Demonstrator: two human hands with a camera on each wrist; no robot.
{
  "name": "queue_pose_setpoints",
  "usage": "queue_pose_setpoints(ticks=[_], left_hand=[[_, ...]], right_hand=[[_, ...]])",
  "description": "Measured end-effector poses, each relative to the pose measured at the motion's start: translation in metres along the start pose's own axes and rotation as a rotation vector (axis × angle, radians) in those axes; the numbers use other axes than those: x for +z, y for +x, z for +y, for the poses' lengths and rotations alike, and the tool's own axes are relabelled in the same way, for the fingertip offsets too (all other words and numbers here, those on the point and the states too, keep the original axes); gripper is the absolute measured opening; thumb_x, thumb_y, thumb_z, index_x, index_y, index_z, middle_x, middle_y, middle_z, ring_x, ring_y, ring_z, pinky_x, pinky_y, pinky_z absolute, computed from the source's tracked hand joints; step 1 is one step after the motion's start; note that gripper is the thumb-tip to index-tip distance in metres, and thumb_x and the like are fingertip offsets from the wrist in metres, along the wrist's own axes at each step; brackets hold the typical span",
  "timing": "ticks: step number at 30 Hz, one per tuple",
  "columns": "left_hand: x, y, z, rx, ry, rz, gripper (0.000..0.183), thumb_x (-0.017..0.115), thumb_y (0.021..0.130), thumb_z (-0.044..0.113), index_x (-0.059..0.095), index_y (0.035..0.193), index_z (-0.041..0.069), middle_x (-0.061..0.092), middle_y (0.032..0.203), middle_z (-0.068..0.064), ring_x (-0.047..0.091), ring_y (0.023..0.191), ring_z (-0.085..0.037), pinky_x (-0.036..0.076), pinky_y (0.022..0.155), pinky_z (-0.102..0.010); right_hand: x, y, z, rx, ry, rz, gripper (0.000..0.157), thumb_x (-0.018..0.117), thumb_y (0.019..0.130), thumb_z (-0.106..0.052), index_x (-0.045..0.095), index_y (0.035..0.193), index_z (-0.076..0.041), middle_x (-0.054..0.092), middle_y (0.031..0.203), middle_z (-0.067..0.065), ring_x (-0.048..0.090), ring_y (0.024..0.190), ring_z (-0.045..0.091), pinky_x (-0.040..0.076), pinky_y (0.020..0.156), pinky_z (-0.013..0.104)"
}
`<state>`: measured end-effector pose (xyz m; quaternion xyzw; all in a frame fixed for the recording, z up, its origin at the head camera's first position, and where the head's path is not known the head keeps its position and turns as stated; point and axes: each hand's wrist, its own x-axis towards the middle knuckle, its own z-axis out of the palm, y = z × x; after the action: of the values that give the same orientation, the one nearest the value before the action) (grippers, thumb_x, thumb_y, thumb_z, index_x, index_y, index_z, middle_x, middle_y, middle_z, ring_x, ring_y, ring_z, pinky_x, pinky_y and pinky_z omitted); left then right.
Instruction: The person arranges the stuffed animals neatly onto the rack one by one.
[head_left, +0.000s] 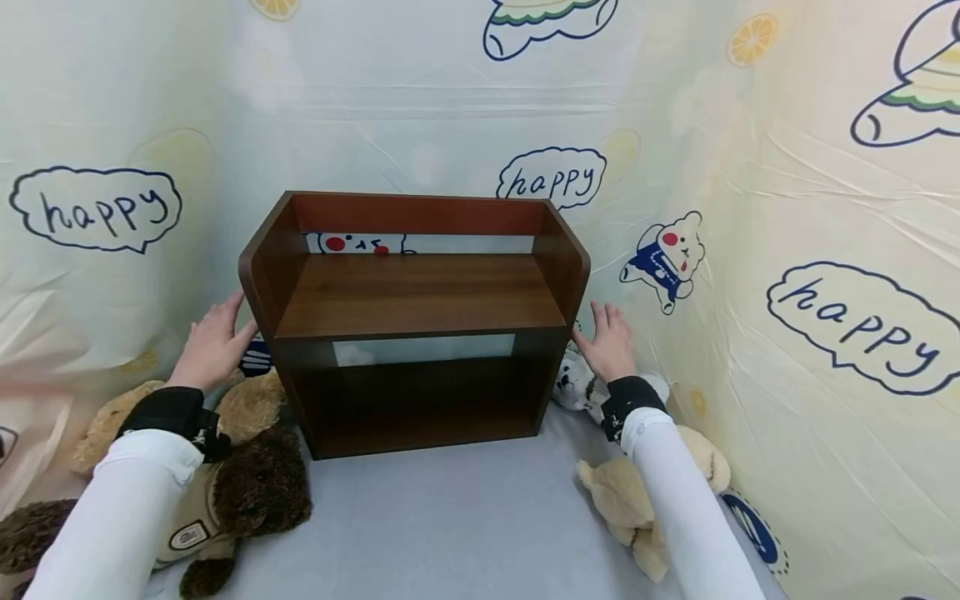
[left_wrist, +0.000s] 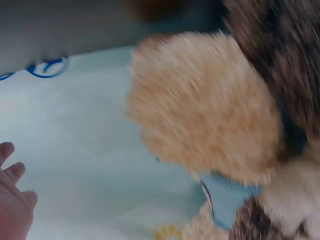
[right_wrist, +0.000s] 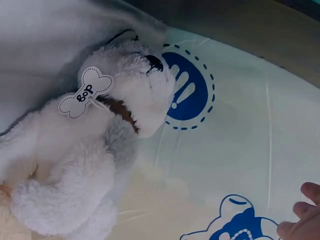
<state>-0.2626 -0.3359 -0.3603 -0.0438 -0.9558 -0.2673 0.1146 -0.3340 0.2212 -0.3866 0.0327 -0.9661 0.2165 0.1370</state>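
A dark brown wooden shelf with two levels stands upright on the grey surface against the printed cloth. My left hand is at its left side, fingers spread and fairly straight, fingertips close to the side panel. At the right side my right hand mirrors it, thumb towards the panel. Whether either hand touches the wood I cannot tell. Neither hand holds anything. Only fingers of the left hand show in the left wrist view, and of the right hand in the right wrist view.
Brown and tan plush toys lie left of the shelf, under my left forearm. A white plush dog with a bone-shaped tag lies right of it, and a beige plush toy lies nearer. Printed cloth encloses the area.
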Motion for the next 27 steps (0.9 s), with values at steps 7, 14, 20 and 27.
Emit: queue_pose_setpoints(ticks=[7,14,20,27], left_hand=[[-0.013,-0.005,0.012,-0.06,-0.31,-0.113,0.067,0.015,0.098,0.048,-0.003,0.146,0.005,0.0,0.146,-0.03,0.002,0.13,-0.051,0.009,0.097,-0.067],[-0.02,-0.008,0.024,-0.04,-0.509,-0.158,0.067,0.011,0.098,0.045,0.008,0.143,-0.005,0.013,0.144,-0.033,0.012,0.131,-0.046,0.012,0.104,-0.058],[-0.018,-0.013,0.031,0.012,-0.533,-0.186,0.064,0.01,0.099,0.043,0.01,0.144,-0.002,0.017,0.143,-0.033,0.022,0.13,-0.041,0.024,0.106,-0.041],[-0.014,-0.019,0.036,0.087,-0.585,-0.239,0.062,0.013,0.099,0.041,0.001,0.146,0.003,0.007,0.145,-0.032,0.017,0.132,-0.038,0.03,0.099,-0.013]], right_hand=[[-0.009,-0.002,-0.004,-0.029,0.149,-0.01,0.059,0.042,0.095,-0.036,0.028,0.14,0.001,0.03,0.142,0.023,0.028,0.13,0.037,0.024,0.105,0.048],[-0.023,-0.006,-0.006,0.016,0.273,-0.09,0.058,0.039,0.096,-0.036,0.033,0.135,0.008,0.04,0.132,0.029,0.04,0.12,0.039,0.034,0.097,0.049],[-0.033,-0.013,-0.003,0.041,0.307,-0.188,0.058,0.035,0.098,-0.038,0.035,0.131,0.009,0.044,0.127,0.03,0.043,0.117,0.04,0.037,0.094,0.049],[-0.036,-0.022,0.003,0.023,0.253,-0.241,0.054,0.035,0.098,-0.036,0.044,0.125,0.01,0.048,0.125,0.029,0.047,0.112,0.04,0.039,0.091,0.048]])
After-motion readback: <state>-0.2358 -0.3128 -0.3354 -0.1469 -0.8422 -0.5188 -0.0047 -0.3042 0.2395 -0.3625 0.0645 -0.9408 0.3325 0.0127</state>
